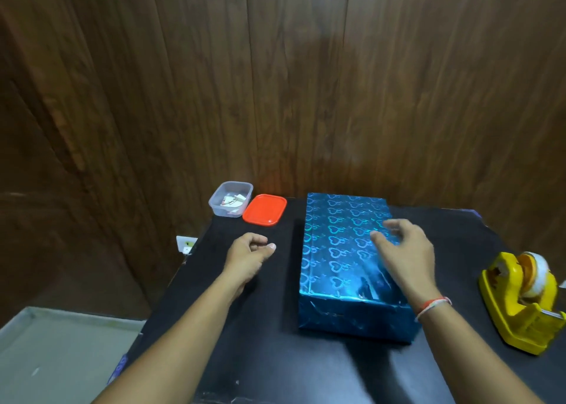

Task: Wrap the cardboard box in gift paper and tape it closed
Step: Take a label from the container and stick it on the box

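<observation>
One box, fully covered in blue gift paper, lay on the black table. Over its top hovered the right hand, fingers loosely spread, holding nothing; left of the box the left hand hung loosely curled and empty. Right of the box stood the dispenser. Pressing each seam flat before taping would probably serve best.

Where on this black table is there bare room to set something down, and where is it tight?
Bare patches on the table: the near edge in front of the wrapped box, and the strip between the box and the yellow tape dispenser. The left side is taken by the left hand. The far-left corner is crowded by the clear container and red lid.
</observation>
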